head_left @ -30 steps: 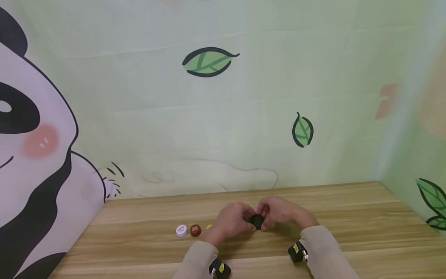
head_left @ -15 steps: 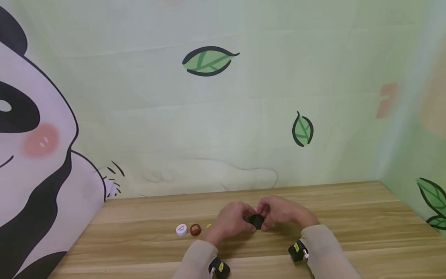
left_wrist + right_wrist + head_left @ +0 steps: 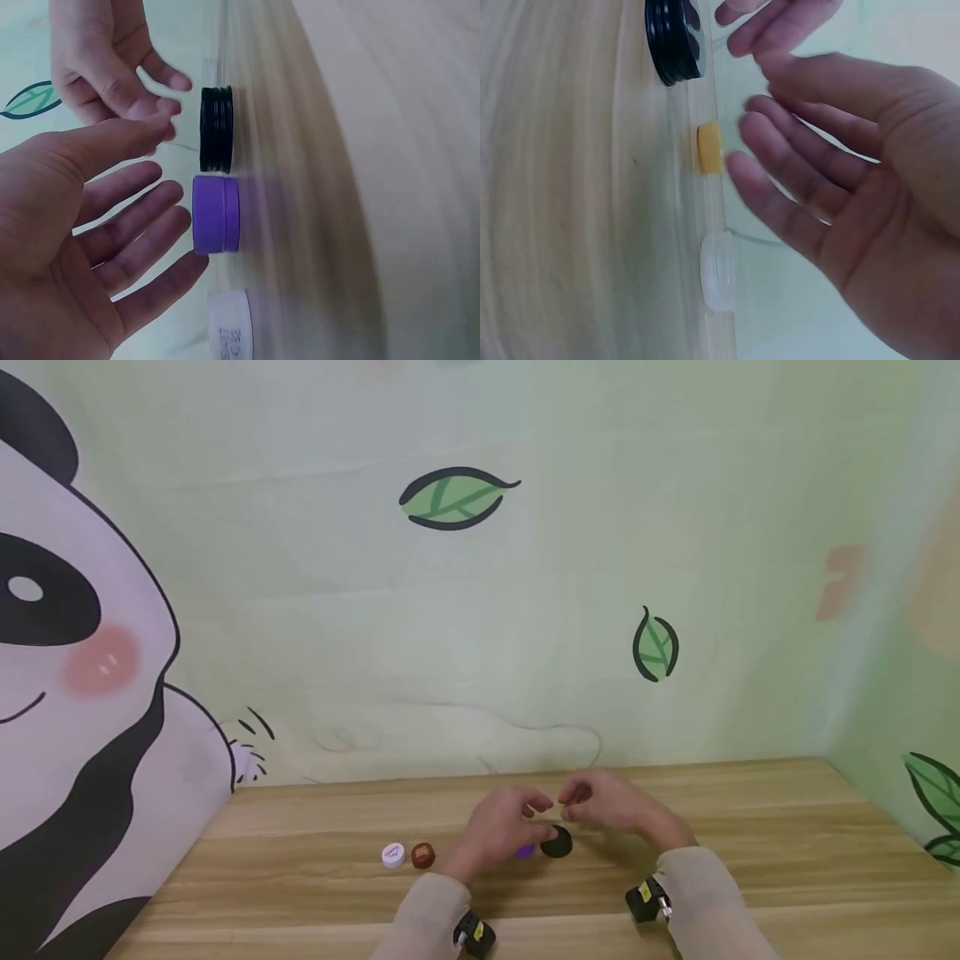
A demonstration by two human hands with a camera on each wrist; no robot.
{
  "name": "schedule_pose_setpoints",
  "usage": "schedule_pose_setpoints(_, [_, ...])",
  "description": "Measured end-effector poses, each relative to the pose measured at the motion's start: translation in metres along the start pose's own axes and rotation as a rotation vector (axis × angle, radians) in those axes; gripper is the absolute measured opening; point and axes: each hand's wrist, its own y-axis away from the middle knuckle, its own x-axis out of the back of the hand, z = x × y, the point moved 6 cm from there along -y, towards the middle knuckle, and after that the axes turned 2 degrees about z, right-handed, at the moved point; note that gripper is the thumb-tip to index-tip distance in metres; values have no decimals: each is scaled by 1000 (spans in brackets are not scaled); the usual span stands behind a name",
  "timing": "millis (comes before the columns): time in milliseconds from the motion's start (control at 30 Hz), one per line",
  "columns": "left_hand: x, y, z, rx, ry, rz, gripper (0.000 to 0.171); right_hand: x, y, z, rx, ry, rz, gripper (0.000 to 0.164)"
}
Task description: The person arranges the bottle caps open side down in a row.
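Observation:
A round black lid (image 3: 557, 842) with a ridged side lies flat on the wooden table. My left hand (image 3: 501, 828) hovers over its left part, fingers loosely spread, holding nothing. Just beyond the lid to the right is my right hand (image 3: 615, 806), its fingers relaxed and bent with no object between them. In the left wrist view, a gap shows between the thumb and the black lid (image 3: 217, 130). A purple cap (image 3: 217, 215) sits beside the lid, partly hidden by my left hand in the head view.
Left of my hands stand a white cap (image 3: 393, 856) and a brown-red cap (image 3: 423, 856). The right wrist view shows a yellow cap (image 3: 710, 148) and a translucent white cap (image 3: 718, 271) past the black lid. A panda-print backdrop (image 3: 337, 635) rises behind the table.
Both hands have let go of the black lid and lifted slightly away from it. It now lies on the table, and the purple cap has come into view. The head view has shifted a little.

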Motion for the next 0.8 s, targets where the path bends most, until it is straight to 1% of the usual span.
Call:
schedule_pose_setpoints(100, [-1,-3,2,4,-2,34,35,8,-2,4,-26,43,99,11])
schedule_pose_setpoints(200, [-2,-6,2,24,0,57,36,14,-3,7,-43,76,169,12])
schedule_pose_setpoints(267, [-3,-8,2,38,4,69,37,16,-3,9,-49,102,197,13])
schedule_pose_setpoints(367, [-4,-13,4,46,7,102,37,17,-4,11,-51,123,216,15])
schedule_pose_setpoints(533, [-7,-22,8,64,23,140,34,18,-4,14,-57,148,222,16])
schedule_pose_setpoints(800, [-13,-34,16,85,40,149,32,22,-2,23,-52,153,229,17])
